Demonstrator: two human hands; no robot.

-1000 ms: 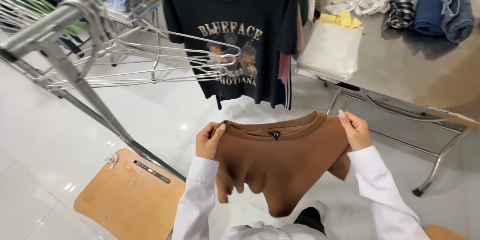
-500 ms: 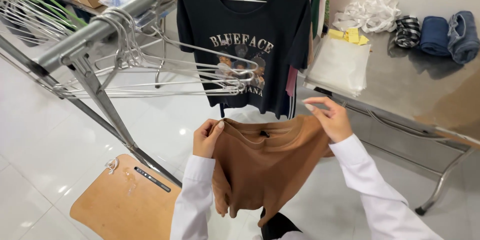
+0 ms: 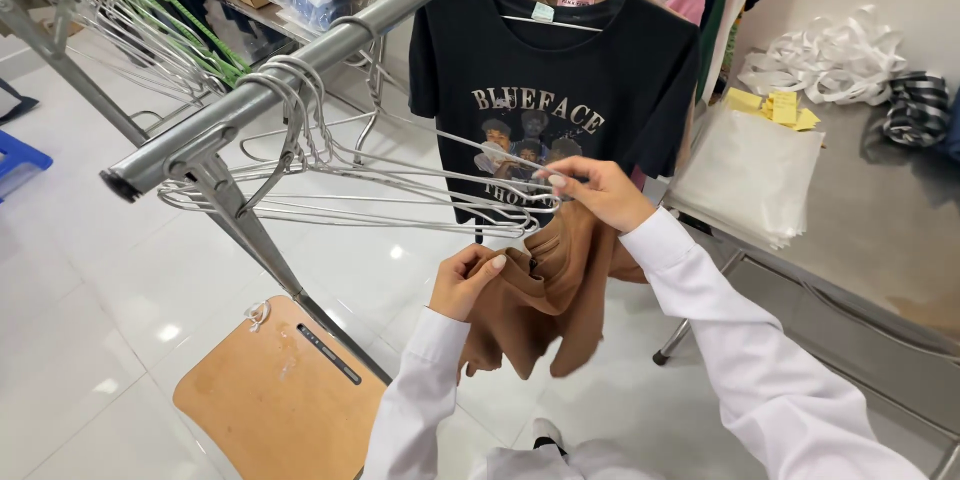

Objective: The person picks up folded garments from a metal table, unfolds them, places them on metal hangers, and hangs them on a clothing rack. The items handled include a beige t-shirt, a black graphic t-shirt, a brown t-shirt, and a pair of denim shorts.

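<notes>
Brown garment (image 3: pixel 545 300): bunched knit top hanging in front of you, between your two hands, above the white tiled floor (image 3: pixel 90 340) and just below the tips of the bare wire hangers (image 3: pixel 400 185).
Left hand (image 3: pixel 468 280): your grip is closed on the collar edge, thumb on top and fingers curled under, so the neck opening stays up and reachable.
Right hand (image 3: pixel 598 192): your fingers are pinched on the near end of one wire hanger; they rest right above the brown cloth, and you cannot tell from this view whether they also catch a fold of it.
Why it hangs so: only the collar end is supported, so the body of the garment droops in folds under its own weight.
Long axis: roughly vertical, running from the collar at the top to the loose hem at the bottom, leaning slightly towards your left.
Pointing: neck end up towards the hanger tips, hem down towards the floor and your feet.
Rail (image 3: pixel 300 70): grey metal bar slanting away from you; the empty hangers hang from it with their arms reaching towards you, which puts them within your right hand's reach.
Black printed shirt (image 3: pixel 555 100): already on a hanger on the rail, just behind your right hand.
Worktop (image 3: pixel 880 220): grey surface to your right, carrying a stack of clear bags (image 3: pixel 745 175), yellow tags and white ribbon.
Wooden board (image 3: pixel 275 395): lies low at your left, well apart from the garment.
</notes>
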